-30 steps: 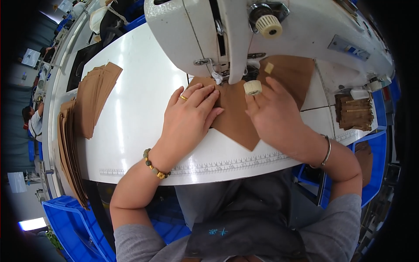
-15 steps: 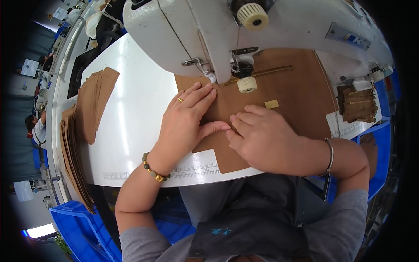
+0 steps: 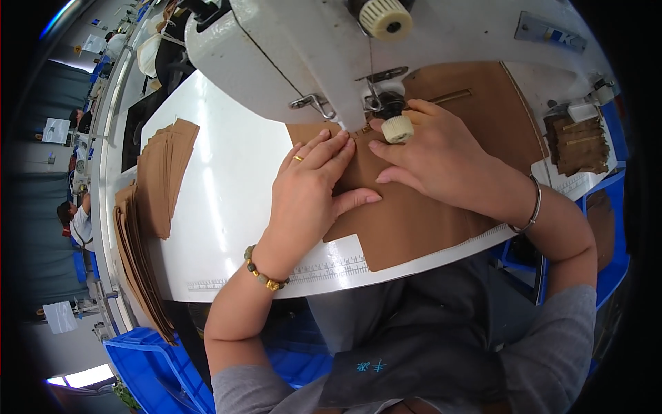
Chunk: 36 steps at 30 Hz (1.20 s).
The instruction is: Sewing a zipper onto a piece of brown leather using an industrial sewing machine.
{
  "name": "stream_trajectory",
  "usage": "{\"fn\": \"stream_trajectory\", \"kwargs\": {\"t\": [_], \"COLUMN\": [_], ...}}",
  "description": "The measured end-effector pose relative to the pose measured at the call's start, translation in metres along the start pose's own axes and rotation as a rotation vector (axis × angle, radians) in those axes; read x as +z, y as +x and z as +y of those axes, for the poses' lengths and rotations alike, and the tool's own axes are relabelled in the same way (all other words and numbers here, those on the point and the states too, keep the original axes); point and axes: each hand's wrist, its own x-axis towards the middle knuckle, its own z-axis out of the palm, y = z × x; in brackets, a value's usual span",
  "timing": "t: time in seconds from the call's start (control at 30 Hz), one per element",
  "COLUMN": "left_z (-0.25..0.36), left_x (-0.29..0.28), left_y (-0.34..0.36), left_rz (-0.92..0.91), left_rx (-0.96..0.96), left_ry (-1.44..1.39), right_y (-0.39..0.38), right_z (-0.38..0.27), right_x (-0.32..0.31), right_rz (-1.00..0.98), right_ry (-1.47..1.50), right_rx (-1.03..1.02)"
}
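Note:
A brown panel, seemingly fabric or leather [image 3: 420, 228], lies on the white table under the sewing machine [image 3: 276, 69]. My left hand [image 3: 314, 179] rests flat on its left part, fingertips close to the needle area and thumb stretched aside. My right hand [image 3: 441, 155] lies on the panel beside the machine's cream knob [image 3: 397, 129], its fingers stretched out and thumb apart. The knob hides some of its fingertips. A narrow slot with a zipper-like strip [image 3: 455, 96] runs across the panel beyond that hand. The needle tip is too small to make out.
Stacked brown pieces [image 3: 165, 176] lie at the table's left, with more folded ones [image 3: 134, 255] hanging over its edge. Small brown pieces with zippers [image 3: 579, 145] sit at the right. Blue bins [image 3: 155, 366] stand below on both sides. Other people are far left.
My right hand has moved up and away from my left thumb toward the presser foot, covering the small yellowish tag. My left hand stays on the panel. The whole view has shifted slightly.

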Motion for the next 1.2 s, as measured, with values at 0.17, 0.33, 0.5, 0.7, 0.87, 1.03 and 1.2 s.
{"fn": "stream_trajectory", "kwargs": {"t": [0.17, 0.33, 0.5, 0.7, 0.87, 1.03, 1.2], "left_z": [-0.001, -0.004, -0.005, -0.004, -0.004, -0.004, -0.006], "left_x": [0.000, 0.002, 0.001, 0.000, 0.000, -0.001, -0.001], "left_y": [0.001, 0.005, 0.007, 0.009, 0.010, 0.011, 0.012], "left_rz": [-0.002, 0.007, -0.009, -0.003, 0.025, 0.027, 0.016], "left_rx": [0.009, -0.004, -0.010, -0.007, 0.011, 0.005, 0.000], "left_ry": [0.017, 0.045, 0.058, 0.066, 0.064, 0.063, 0.051], "right_y": [0.002, 0.003, 0.002, 0.004, 0.002, 0.006, 0.011], "right_z": [-0.003, 0.001, 0.003, 0.003, 0.003, 0.003, 0.022], "right_x": [0.001, 0.003, 0.007, 0.007, 0.009, 0.006, -0.020], "right_rz": [-0.006, -0.017, -0.029, -0.032, 0.005, -0.001, -0.071], "right_ry": [-0.056, -0.057, -0.079, -0.069, -0.071, -0.052, -0.021], "right_rx": [-0.002, 0.021, 0.021, 0.024, 0.010, 0.020, 0.144]}}
